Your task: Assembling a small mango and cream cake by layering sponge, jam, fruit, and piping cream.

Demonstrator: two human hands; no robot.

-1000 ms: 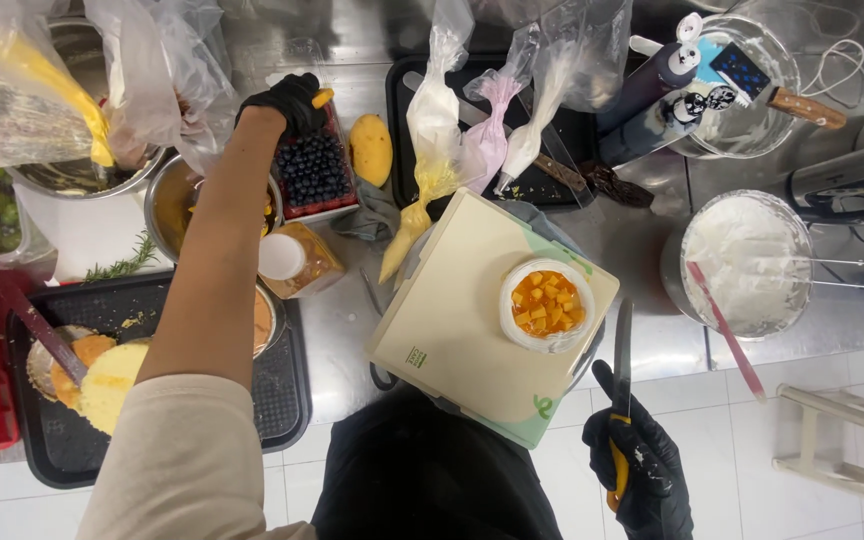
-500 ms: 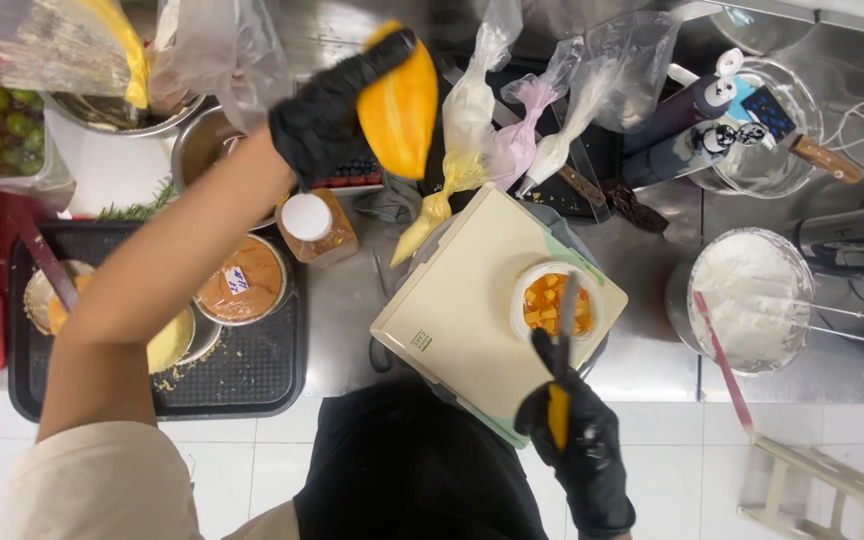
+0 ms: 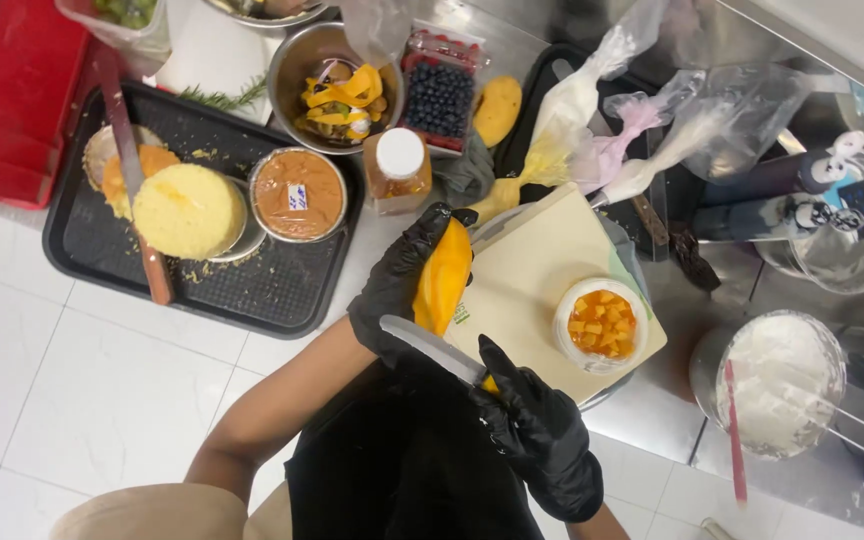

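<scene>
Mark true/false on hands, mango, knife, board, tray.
1. The left hand holds a mango. True.
2. The right hand grips a whisk. False: it holds a knife.
3. A small bowl of mango cubes sits on the cutting board. True.
4. The yellow sponge cake lies on the cutting board. False: it is on the black tray.
5. Both hands are bare. False: black gloves.
</scene>
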